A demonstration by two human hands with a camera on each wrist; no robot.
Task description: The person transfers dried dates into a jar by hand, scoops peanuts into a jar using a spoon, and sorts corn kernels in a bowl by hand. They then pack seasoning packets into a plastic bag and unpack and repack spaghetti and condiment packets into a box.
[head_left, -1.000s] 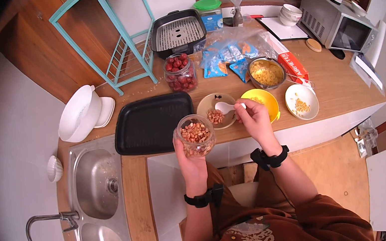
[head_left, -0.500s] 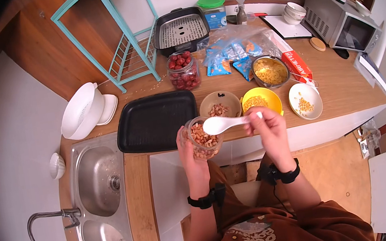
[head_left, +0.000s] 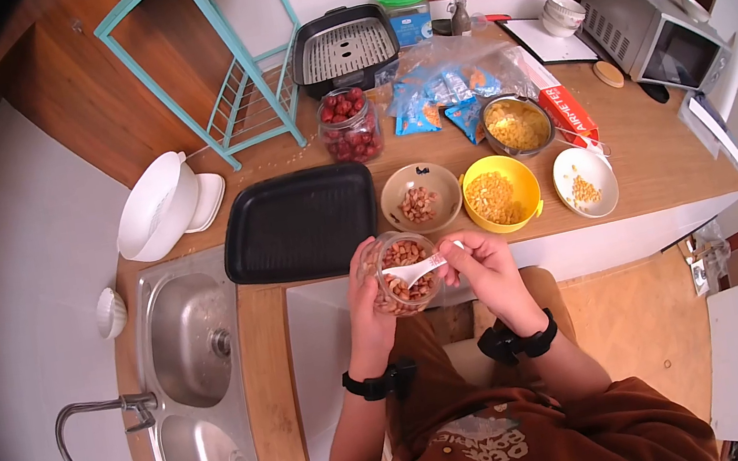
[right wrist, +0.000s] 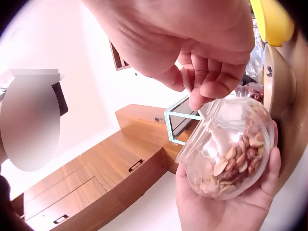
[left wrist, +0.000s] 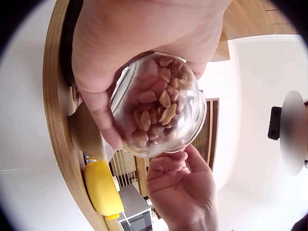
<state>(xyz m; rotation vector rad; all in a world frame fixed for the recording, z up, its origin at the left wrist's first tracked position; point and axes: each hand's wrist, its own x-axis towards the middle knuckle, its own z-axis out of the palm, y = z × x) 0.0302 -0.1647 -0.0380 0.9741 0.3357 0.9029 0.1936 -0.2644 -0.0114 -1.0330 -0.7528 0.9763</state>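
Note:
My left hand (head_left: 369, 313) grips a clear round jar (right wrist: 226, 159) of shelled peanuts (left wrist: 166, 103), tilted with its mouth toward the right hand. In my right hand (head_left: 490, 281), the fingers pinch the handle of a white spoon (head_left: 414, 271), whose bowl is inside the jar's mouth among the nuts. Just behind the jar stands a beige bowl (head_left: 393, 186) with a small heap of peanuts in it. A yellow bowl (head_left: 529, 202) with yellow pieces is to its right, and a white dish (head_left: 610, 197) with some yellow kernels stands beyond.
A black tray (head_left: 300, 222) lies left of the beige bowl, beside the double sink (head_left: 189, 346). Behind are a jar of red fruit (head_left: 350, 125), blue snack packets (head_left: 417, 117), a metal bowl (head_left: 549, 127) and a red-and-white box (head_left: 569, 117). A microwave (head_left: 647, 32) stands back right.
The right hand brought the spoon from over the beige bowl leftward and down into the jar. The jar shifted slightly to the right, still in the left hand.

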